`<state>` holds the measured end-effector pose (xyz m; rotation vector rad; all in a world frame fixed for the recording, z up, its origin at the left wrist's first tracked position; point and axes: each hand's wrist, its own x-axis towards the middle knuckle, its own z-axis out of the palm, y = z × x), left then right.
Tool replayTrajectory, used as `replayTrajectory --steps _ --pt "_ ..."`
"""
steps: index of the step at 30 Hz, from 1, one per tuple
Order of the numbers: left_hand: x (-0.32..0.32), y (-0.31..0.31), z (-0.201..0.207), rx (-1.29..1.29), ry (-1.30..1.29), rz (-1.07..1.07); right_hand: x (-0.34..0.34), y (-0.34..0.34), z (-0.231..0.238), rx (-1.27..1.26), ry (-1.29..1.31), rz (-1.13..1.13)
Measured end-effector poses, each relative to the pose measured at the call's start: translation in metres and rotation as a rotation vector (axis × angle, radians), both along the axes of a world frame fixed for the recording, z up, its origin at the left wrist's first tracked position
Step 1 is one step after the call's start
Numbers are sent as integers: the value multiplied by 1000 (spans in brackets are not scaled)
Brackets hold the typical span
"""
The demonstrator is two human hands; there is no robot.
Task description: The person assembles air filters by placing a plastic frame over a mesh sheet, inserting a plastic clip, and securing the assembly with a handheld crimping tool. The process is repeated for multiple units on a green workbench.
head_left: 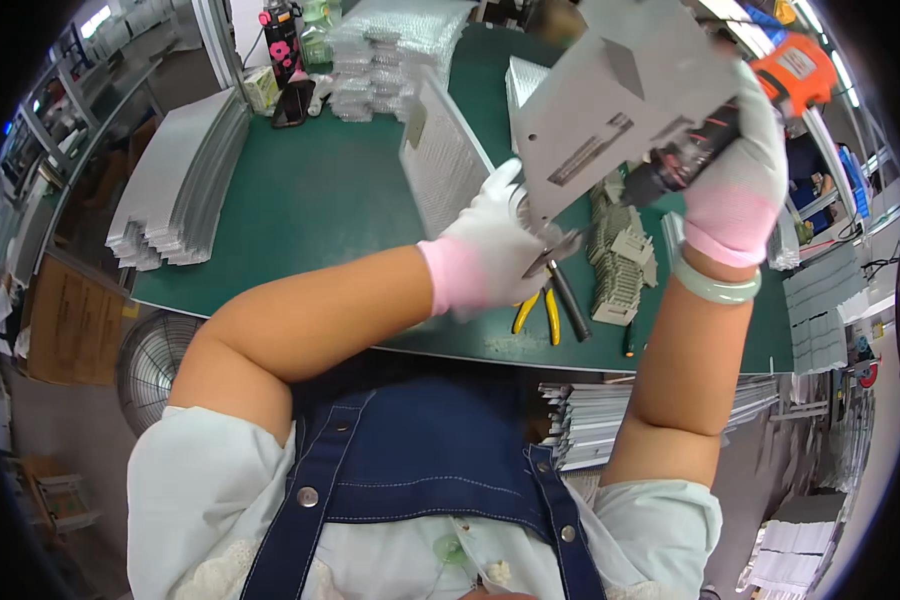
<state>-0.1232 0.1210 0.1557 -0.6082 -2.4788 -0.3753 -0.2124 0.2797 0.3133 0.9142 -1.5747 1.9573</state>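
Note:
My right hand (745,180), in a white glove with a pink cuff, is closed round a power drill (700,145) with a black body and an orange end (795,72). The drill's dark chuck points down and left, beside a raised grey metal panel (585,125). At the panel's lower corner my left hand (500,235), gloved the same way, is closed, with fingers partly hidden. A small shiny metal piece (555,255) shows at those fingers. Just below lie yellow-handled pliers (540,315) and a dark-handled tool (570,305). Several small beige parts (620,265) lie stacked to the right.
The green table (310,200) carries stacked grey panels (185,175) at the left and bubble-wrapped bundles (395,50) at the back. A textured panel (445,155) stands behind my left hand. A phone (292,103) and a black flask (282,40) are at the back left.

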Motion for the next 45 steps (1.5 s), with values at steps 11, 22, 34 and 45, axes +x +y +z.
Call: replayTrajectory --steps 11,22,34,45 --pt "-17 -95 -57 -356 -534 562 24 31 6 -71 -164 -70" --pt "12 -192 23 16 -601 571 27 67 -3 35 -159 -191" --pt "142 -7 38 -46 -408 -41 26 51 -70 56 -206 -336" --pt "125 7 27 -99 -387 73 32 28 -83 -13 -224 -198"
